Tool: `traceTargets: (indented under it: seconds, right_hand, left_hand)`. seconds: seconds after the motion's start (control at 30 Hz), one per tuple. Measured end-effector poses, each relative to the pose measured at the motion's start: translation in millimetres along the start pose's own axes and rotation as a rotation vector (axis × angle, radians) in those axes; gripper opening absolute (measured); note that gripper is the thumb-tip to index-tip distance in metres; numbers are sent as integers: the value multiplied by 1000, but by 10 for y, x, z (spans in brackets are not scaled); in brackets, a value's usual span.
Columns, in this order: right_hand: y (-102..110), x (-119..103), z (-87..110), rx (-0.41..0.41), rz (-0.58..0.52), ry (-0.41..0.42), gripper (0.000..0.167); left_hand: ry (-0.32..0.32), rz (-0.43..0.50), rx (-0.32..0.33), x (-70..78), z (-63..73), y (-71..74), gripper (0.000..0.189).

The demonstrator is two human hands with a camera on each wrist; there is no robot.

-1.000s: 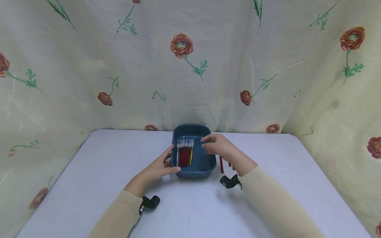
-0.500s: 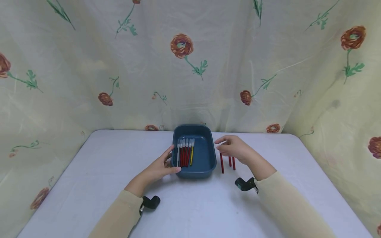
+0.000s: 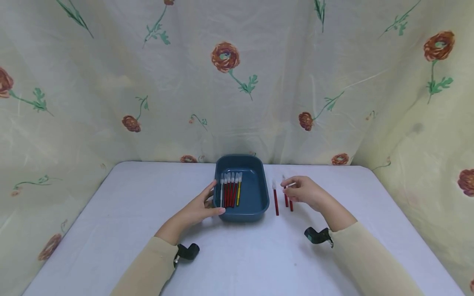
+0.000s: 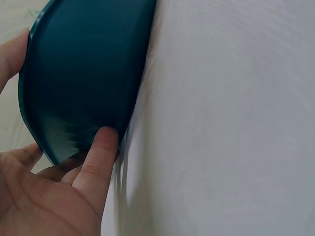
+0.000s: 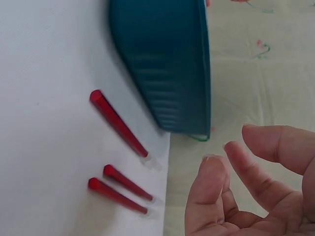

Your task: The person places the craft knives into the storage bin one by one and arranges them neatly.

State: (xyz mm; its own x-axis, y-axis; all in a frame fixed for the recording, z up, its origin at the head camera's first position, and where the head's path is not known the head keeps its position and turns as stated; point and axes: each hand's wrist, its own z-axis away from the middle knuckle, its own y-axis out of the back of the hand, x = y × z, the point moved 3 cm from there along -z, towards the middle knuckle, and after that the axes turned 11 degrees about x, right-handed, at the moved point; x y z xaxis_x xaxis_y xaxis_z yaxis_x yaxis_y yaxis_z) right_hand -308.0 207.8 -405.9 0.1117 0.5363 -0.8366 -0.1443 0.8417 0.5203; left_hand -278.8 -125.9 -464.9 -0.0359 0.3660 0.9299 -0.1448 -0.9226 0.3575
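A deep blue plastic bin with rounded corners (image 3: 242, 217) stands close to the far edge of the white-covered worktop (image 3: 237, 263), roughly midway between its far left and far right corners. Along the bin's left side lies a row of slim pen-like sticks with translucent caps: a white stick (image 3: 221, 195) outermost, several red sticks (image 3: 229, 195), and a yellow stick (image 3: 238, 194) at the inner end. All point their caps toward the far edge.

The left hand (image 3: 198, 207) rests against the bin's left side, its index finger at the rim and its thumb spread toward the near left corner.

The right hand (image 3: 305, 191) hovers to the right of the bin, its fingers apart and holding nothing. Three more slim red sticks with translucent caps lie on the worktop there: one nearest the bin (image 3: 275, 201), then a middle one (image 3: 286, 200) and a rightmost one (image 3: 291, 205), the last two close together and partly covered by the hand in the head view.

Because those two lie so close, fingers closing there could catch both, or nudge one aside. The sticks look round and smooth, so a glancing touch could roll one toward the far edge. A grip on the cap alone might pull it off. Should the left hand press unevenly, the bin could shift and disturb the neat row.
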Motion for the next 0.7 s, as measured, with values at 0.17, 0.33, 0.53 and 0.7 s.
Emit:
traceTargets:
  seconds: [0.17, 0.33, 0.53, 0.7]
  right_hand:
    - [30, 146, -32, 24, 0, -30, 35]
    - [43, 304, -82, 34, 6, -18, 34]
    - [34, 435, -111, 59, 20, -11, 33]
    - [16, 501, -137, 71, 28, -33, 30]
  left_hand:
    - [12, -16, 15, 13, 13, 3, 101]
    - [11, -18, 12, 10, 9, 2, 101]
    - [6, 14, -3, 1, 1, -4, 101]
    - [8, 4, 0, 1, 4, -5, 101]
